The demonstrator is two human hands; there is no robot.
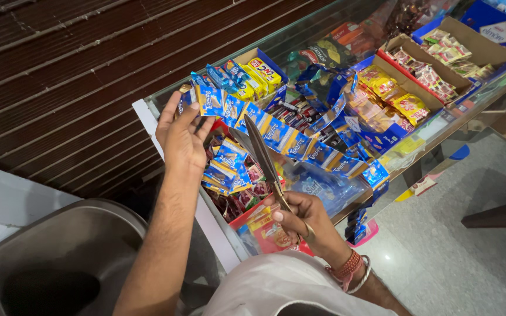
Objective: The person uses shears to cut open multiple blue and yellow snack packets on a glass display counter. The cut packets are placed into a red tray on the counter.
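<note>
Left hand [181, 136] is pinching the blue sachet strip [276, 136] at its end, above the glass counter [440, 131]. Right hand [303, 219] is gripping scissors [263, 157], blades seemingly parted, just below the strip.

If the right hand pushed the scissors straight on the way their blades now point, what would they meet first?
Most likely the strip of blue sachets that the left hand holds up: the scissors in the right hand point straight at it, though depth is unclear.

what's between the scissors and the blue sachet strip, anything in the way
Nothing visible. The right hand holds the scissors with blades open, their tips right by the strip of blue sachets that the left hand holds up over the glass counter. No other thing sits between blades and strip.
</note>
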